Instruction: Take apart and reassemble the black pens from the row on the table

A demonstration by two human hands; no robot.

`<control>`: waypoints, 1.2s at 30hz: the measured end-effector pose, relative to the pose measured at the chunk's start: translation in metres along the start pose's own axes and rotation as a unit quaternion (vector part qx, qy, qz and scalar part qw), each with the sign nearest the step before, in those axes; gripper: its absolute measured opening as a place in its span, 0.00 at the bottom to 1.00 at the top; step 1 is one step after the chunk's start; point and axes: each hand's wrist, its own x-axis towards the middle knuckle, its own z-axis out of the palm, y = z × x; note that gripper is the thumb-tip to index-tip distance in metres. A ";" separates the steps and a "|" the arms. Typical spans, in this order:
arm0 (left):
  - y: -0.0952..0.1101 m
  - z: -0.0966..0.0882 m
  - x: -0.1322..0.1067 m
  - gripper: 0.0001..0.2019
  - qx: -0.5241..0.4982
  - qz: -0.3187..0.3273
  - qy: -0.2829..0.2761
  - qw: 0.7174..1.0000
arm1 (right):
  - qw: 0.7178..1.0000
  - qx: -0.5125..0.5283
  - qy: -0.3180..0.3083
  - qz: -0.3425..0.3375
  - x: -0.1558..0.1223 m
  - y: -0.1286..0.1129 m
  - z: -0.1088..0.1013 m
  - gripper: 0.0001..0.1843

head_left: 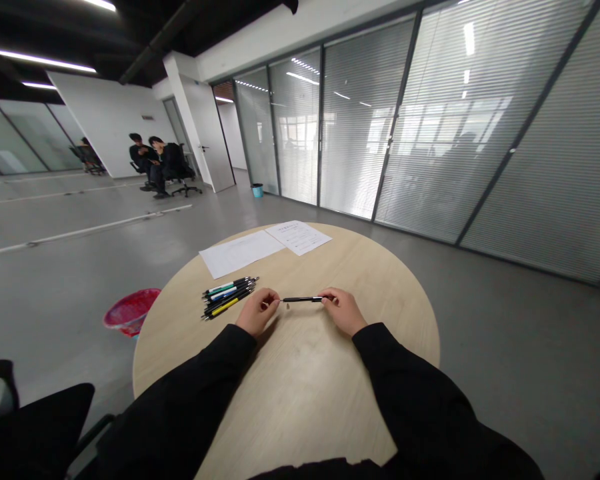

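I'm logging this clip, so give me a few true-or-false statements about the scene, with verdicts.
The person's left hand and right hand pinch a black pen between them: true.
A bundle of pens lies to the right of the right hand: false, it lies to the left of the left hand.
Two sheets of paper lie at the far side of the round wooden table: true.
The red wastebasket stands on the table: false, it stands on the floor beside it.
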 end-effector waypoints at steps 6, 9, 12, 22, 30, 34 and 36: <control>0.001 0.000 0.000 0.10 -0.036 -0.019 0.001 0.999 | 1.000 0.011 -0.014 0.000 0.000 0.003 0.001 0.12; 0.000 0.000 0.001 0.11 -0.059 -0.032 0.001 0.998 | 1.000 0.010 -0.026 -0.001 -0.001 0.004 0.003 0.12; 0.000 0.000 0.002 0.11 -0.079 -0.035 -0.007 0.996 | 0.999 0.016 -0.042 0.003 -0.002 0.002 0.003 0.11; 0.004 -0.001 0.002 0.13 -0.117 -0.046 -0.002 0.992 | 0.998 0.023 -0.056 0.005 -0.003 -0.007 -0.001 0.10; -0.003 0.001 0.001 0.16 -0.167 -0.076 -0.013 0.983 | 0.999 0.021 -0.049 0.009 -0.002 -0.002 0.002 0.10; -0.006 0.004 0.001 0.16 -0.207 -0.086 -0.004 0.975 | 0.999 0.021 -0.040 0.011 -0.002 0.000 0.002 0.10; -0.007 0.005 0.001 0.15 -0.209 -0.087 0.002 0.974 | 0.999 0.022 -0.039 0.013 -0.002 0.001 0.002 0.10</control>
